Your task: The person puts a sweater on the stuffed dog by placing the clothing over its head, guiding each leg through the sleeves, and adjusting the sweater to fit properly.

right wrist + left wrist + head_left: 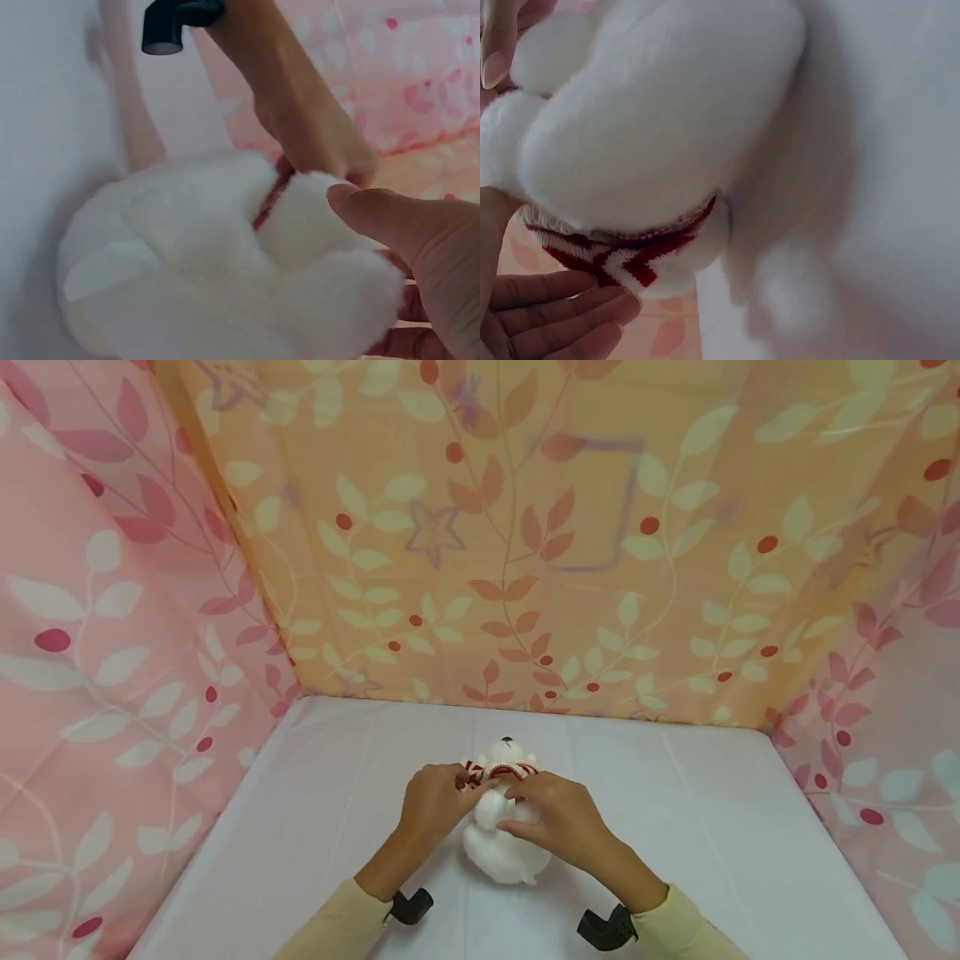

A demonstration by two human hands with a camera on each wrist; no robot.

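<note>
A white fluffy plush toy (504, 858) with a small black nose stands on the white table, its back end toward me. Around its neck sits a red and white knitted scarf (622, 259). My left hand (435, 799) is at the scarf's left side; in the left wrist view its fingers (562, 307) lie against the knit, and the thumb tip is hidden behind white fur. On the toy's right side, my right hand (564, 814) holds a rounded white part, the thumb (375, 210) on the near side and the fingers behind.
The white table (360, 743) extends around the toy. Orange leaf-patterned cloth (510, 527) hangs behind it, and pink cloth (112, 693) hangs at both sides. A black wrist mount (412, 907) sits under the left cuff, another black mount (606, 928) by the right.
</note>
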